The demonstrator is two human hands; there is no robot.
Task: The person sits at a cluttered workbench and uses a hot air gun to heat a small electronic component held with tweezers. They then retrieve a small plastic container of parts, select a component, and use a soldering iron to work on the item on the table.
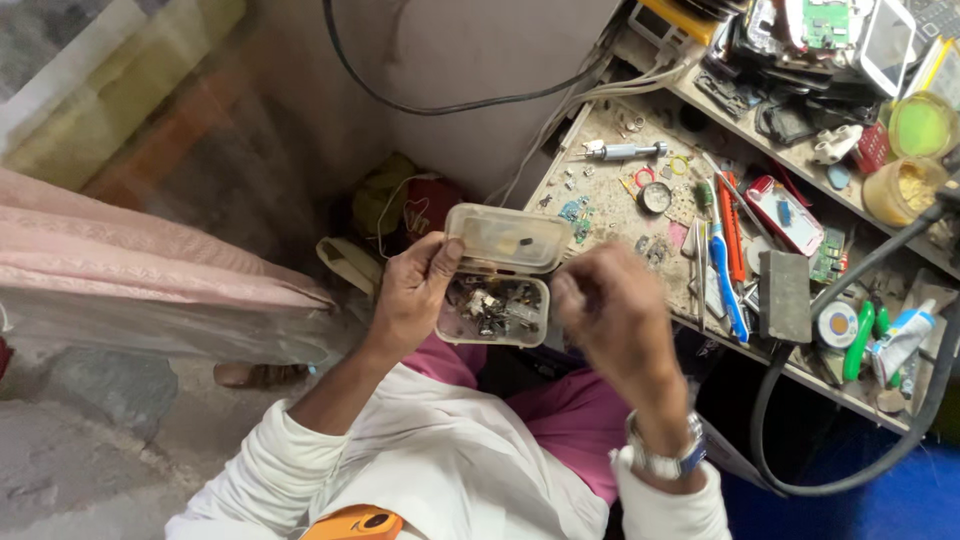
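My left hand (412, 292) grips a small clear plastic box (495, 310) by its left side. The box is full of tiny metal parts, and its hinged lid (507, 238) stands open above it. My right hand (612, 318) hovers just right of the box, blurred, with fingers bunched near the box's edge. Whether the fingers pinch a part cannot be made out. A metal wristwatch (668, 458) sits on my right wrist. Both sleeves are white.
A cluttered workbench (610, 190) lies to the right with screwdrivers (728, 260), tweezers, a red phone (786, 215), circuit boards, a solder reel (836, 325), a glue tube and small jars. A thick black cable (770, 440) loops below its front edge. Pink cloth (130, 270) lies at left.
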